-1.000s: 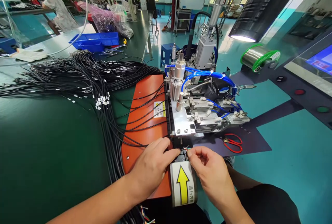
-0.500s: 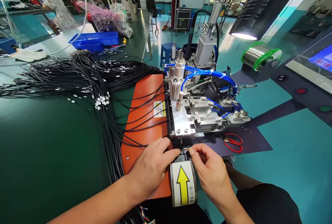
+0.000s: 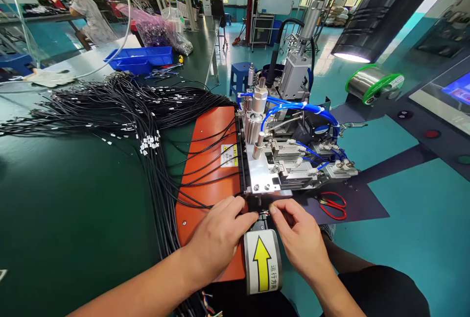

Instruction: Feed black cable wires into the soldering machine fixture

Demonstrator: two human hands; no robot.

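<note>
My left hand (image 3: 224, 225) lies over the lower edge of the orange cover (image 3: 205, 153), closed at the end of a black cable (image 3: 198, 205), its thumb pressed at the black track of the machine. In a pinch of thumb and forefinger, my right hand (image 3: 300, 239) holds the thin coloured wires (image 3: 265, 212) fanning from that cable end. Fingers hide most of the wires. Just below sits a rounded guard (image 3: 274, 258) with a yellow arrow label. Above my hands stands the pneumatic machine (image 3: 261, 167) with blue air tubes; several black cables run into its side.
A large bundle of black cables (image 3: 147, 111) with white tags spreads over the green table (image 3: 91, 199). Red-handled scissors (image 3: 333, 204) lie right of the machine. A solder wire spool (image 3: 372, 84), a black lamp (image 3: 384, 11) and blue bins (image 3: 141, 57) stand around; two people sit behind.
The whole view has shifted slightly, with things now a little lower and to the right. Both hands keep their hold at the track, the right fingertips slightly nearer the machine.
</note>
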